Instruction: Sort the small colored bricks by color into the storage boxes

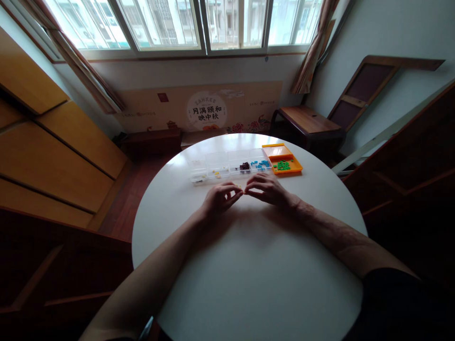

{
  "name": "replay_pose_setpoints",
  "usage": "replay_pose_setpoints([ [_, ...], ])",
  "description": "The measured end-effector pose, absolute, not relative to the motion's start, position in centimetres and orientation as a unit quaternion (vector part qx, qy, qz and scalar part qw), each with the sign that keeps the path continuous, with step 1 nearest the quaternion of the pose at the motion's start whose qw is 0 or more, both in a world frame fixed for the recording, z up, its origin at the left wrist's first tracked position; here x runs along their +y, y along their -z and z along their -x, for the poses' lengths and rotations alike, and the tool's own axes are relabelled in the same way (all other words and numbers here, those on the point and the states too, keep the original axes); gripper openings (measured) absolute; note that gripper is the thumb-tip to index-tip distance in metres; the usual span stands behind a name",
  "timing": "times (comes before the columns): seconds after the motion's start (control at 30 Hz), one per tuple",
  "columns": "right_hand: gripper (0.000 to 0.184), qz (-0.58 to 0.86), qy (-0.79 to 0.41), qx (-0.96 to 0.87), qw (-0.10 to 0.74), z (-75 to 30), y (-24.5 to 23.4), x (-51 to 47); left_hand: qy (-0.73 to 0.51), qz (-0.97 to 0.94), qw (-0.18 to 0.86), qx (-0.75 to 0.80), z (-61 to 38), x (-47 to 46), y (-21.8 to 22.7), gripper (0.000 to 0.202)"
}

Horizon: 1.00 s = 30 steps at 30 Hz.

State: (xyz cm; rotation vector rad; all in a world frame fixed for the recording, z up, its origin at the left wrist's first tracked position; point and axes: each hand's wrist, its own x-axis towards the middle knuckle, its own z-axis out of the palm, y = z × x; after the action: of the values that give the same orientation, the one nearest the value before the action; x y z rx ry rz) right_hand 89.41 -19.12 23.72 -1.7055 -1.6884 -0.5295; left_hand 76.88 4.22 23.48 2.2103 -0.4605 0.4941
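Note:
Above the white round table (256, 265), my left hand (221, 196) and my right hand (267, 189) meet at the fingertips. Both are closed in a pinch. A tiny pale bit shows at the left fingertips, too small to name; what the right fingers hold is hidden. Just beyond the hands stands a row of clear plastic boxes (220, 158) with raised lids. They contain small yellow pieces (217, 174), dark pieces (244, 166) and blue pieces (262, 165). At the row's right end, an open orange box (297, 167) holds small green pieces (282, 165).
Dark wooden chair backs flank the table at left and right. A wooden chair (309, 118) stands behind it to the right, near a leaning folded wooden frame (369, 90). Wooden cabinets (53, 166) line the left. A printed board (170, 106) leans below the window.

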Motion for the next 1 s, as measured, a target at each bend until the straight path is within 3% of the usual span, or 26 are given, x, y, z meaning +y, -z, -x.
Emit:
replay_pose_setpoints([
  [0.17,0.003,0.659,0.219,-0.643,0.324,-89.5,-23.5,-19.2,-0.204,-0.883,0.394,-0.155,-76.9,4.5,-23.8,0.025],
  [0.4,0.004,0.717,0.205,-0.602,0.285,-91.2,-23.3,-20.8,-0.309,-0.924,0.21,0.083,-76.8,9.6,-25.2,0.018],
  [0.63,0.007,0.745,0.116,-0.586,0.296,-92.4,-23.5,-22.6,-0.317,-0.923,0.115,0.184,-76.8,13.5,-24.9,0.026],
  [1.0,0.005,0.795,0.088,-0.519,0.301,-90.5,-25.0,-22.6,-0.3,-0.933,0.165,0.114,-76.5,11.5,-25.4,0.027],
])
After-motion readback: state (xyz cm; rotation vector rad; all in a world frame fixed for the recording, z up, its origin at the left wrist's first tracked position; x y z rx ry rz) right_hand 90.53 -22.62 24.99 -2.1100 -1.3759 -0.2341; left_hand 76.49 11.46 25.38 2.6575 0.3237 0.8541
